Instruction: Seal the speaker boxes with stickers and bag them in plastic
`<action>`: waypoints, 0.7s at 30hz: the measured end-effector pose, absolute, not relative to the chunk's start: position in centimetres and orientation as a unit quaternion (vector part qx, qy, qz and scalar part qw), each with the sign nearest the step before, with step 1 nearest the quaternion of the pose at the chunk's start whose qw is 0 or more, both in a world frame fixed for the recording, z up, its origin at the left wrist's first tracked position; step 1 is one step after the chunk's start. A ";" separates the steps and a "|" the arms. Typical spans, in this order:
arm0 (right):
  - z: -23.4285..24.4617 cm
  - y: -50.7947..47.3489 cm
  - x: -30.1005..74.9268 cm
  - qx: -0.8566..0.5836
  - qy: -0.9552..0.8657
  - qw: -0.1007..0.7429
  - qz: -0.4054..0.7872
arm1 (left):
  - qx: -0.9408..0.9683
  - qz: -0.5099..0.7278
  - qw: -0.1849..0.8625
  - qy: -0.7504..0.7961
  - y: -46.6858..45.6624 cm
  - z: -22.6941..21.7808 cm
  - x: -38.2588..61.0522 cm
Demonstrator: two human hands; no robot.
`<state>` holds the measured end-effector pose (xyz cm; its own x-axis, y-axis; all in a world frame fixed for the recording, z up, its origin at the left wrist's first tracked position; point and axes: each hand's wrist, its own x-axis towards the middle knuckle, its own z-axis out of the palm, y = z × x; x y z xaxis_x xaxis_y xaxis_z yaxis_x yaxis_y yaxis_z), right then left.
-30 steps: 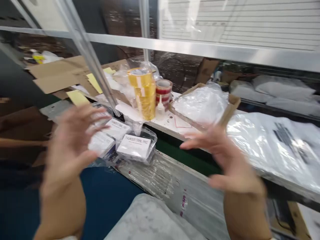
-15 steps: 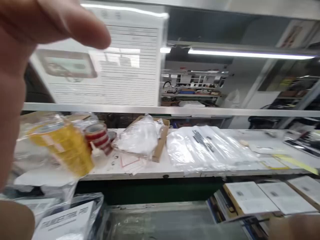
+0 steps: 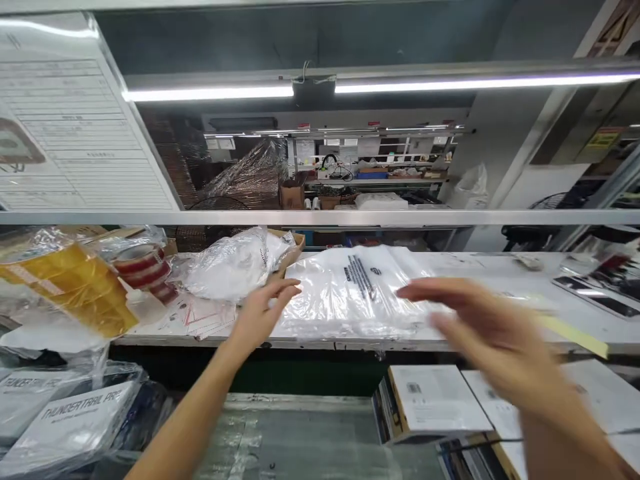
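A stack of clear plastic bags [image 3: 357,293] with black print lies on the white bench [image 3: 450,343] ahead of me. My left hand [image 3: 260,313] reaches to the left edge of that stack, fingers stretched out, holding nothing. My right hand [image 3: 480,327] hovers open above the stack's right side, blurred by motion, fingers extended. Neither hand grips anything that I can see.
Yellow tape rolls [image 3: 65,283] and red-and-white tape rolls [image 3: 145,267] stand at left, beside a cardboard box of crumpled bags [image 3: 235,263]. Bagged white boxes [image 3: 65,417] sit at lower left. White boxes [image 3: 435,400] lie at lower right. A metal rail [image 3: 320,217] crosses above the bench.
The view swung up and right from the bagged boxes to the bench. My left hand dropped from close to the camera to the bag stack; my right hand came in over the bags.
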<state>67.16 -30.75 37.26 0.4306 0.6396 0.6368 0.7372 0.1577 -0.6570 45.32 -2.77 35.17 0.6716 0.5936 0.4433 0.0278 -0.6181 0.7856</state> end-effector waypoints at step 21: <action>25.9 -13.2 70.8 -0.693 -0.456 0.559 0.030 | 0.609 0.499 0.550 0.279 -0.1 27.9 59.2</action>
<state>70.76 -13.22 25.88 0.5831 0.6643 0.4676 0.5977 0.0391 -0.8007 59.18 -0.11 27.94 0.3469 0.8880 0.3020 -0.2088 -0.2408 0.9479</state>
